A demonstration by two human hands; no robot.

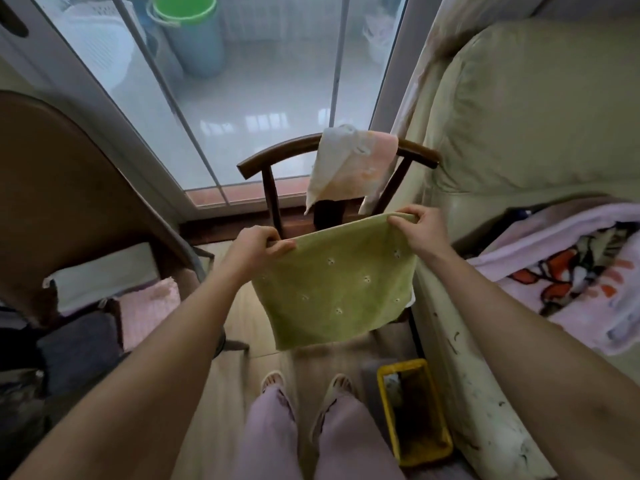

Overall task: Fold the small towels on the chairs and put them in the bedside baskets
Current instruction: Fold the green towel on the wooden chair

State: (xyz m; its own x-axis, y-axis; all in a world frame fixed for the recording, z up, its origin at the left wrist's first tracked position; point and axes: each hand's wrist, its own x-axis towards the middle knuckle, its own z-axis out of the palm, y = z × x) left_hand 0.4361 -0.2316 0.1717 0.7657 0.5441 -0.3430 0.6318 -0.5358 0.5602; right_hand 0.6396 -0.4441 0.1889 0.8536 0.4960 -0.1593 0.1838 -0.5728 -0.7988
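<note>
No readable text, labels, brands or numbers anywhere in the head view. Only markings are decorative: small white flower motifs on the green towel [332, 289] at centre, and an orange-and-black cartoon print on the pink blanket [568, 275] at 3 o'clock. Neither carries lettering.

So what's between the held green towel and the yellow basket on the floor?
In the head view, nothing: only bare wood floor separates the green towel from the yellow basket, with the person's feet just beside.
</note>
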